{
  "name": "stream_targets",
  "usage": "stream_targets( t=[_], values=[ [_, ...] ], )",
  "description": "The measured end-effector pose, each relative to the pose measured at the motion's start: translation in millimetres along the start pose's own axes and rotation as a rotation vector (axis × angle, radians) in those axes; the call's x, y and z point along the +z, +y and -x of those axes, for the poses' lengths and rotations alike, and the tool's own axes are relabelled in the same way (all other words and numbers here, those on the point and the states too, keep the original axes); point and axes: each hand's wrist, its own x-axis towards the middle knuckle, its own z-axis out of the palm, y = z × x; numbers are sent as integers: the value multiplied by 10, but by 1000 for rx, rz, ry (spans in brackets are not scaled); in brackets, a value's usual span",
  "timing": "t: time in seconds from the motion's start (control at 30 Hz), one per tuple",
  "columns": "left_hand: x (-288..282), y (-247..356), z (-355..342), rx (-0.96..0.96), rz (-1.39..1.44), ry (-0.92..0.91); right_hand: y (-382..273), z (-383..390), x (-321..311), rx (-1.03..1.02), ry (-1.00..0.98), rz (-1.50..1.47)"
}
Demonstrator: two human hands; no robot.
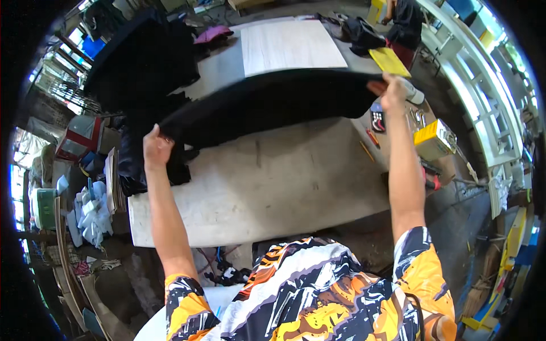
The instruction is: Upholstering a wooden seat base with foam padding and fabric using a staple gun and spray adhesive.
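A wide piece of black fabric (273, 99) is stretched between my two hands above the pale worktable (256, 182), its far edge curving upward. My left hand (157, 146) is closed on its left end. My right hand (389, 92) grips its right end, slightly blurred. More dark fabric (136, 62) is heaped at the upper left of the table. Near my right arm lie a dark object with pale buttons (377, 119), pencils (367, 152) and a yellow box (427, 133). A pale board (290, 42) lies at the far end.
A co-worker (406, 31) in dark clothing stands at the upper right near a yellow sheet (389, 59). A pink cloth (210, 35) lies at the back. A red-and-grey case (79, 139) and white bundles (91, 213) are on the left. White frames (483, 91) run along the right.
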Motion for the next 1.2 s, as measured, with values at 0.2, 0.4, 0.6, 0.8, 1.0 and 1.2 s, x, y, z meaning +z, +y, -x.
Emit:
stream_targets(
  t=[0.2,0.4,0.6,0.8,1.0,1.2],
  values=[
    [742,1097,28,322,-208,59,-1314,494,634,-202,-103,28],
    [890,1117,752,403,-337,71,-1382,890,121,-147,-203,78],
    [591,415,1541,231,-375,134,-903,1426,-686,11,-105,157],
    [-418,-830,1908,124,-526,339,103,1914,-1519,236,-75,171],
    [-1507,-2244,1927,58,-769,549,1513,2019,-2648,436,19,242],
    [-1871,-2879,2129,97,-1125,601,2202,2097,-3360,540,265,354]
  ],
)
